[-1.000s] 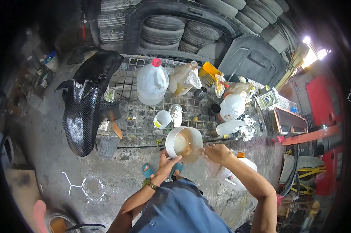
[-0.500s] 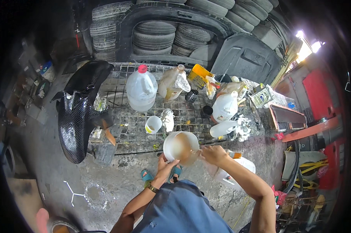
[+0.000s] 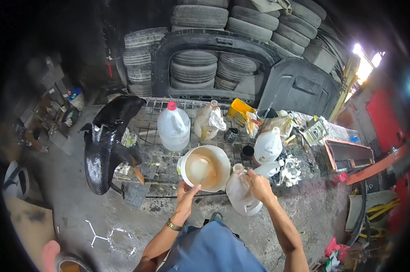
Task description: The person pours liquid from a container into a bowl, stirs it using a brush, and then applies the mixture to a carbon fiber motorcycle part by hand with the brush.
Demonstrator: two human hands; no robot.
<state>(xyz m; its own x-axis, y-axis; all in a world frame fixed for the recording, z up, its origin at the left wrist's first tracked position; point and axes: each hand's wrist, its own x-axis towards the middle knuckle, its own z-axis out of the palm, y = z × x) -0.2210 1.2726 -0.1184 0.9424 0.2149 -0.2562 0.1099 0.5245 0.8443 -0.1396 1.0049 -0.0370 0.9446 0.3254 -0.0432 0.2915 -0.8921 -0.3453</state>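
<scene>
Bucket [image 3: 225,167], head view: positioned at the near edge of the grid bench [image 3: 157,174], in front of the person, white, its mouth facing the camera. Tan liquid [image 3: 206,170] lies inside, paler toward the left. Left hand [image 3: 186,192] grips the bucket at its lower left; the thumb presses over the near rim, and the remaining fingers are partly hidden by the wall. Right hand [image 3: 260,187] is closed around the upper right of a translucent jug [image 3: 241,196], below the neck; the fingertips are partly concealed. The uncapped neck of this jug stands just beside the bucket's right rim. Beyond the bucket, a red-capped jug [image 3: 174,132] stands to the left, and a stained jug [image 3: 203,123] with a white rag [image 3: 217,119] against it stands to its right. Farther right are a yellow container [image 3: 240,111], a dark jar [image 3: 231,135], a black cup [image 3: 247,152] and a white jug [image 3: 267,146]. A crumpled cloth [image 3: 290,172] lies near the bench's front edge. At the left end rests a glossy black part [image 3: 100,156]. Stacked tyres [image 3: 198,17] and a black panel [image 3: 300,90] occupy the rear.
</scene>
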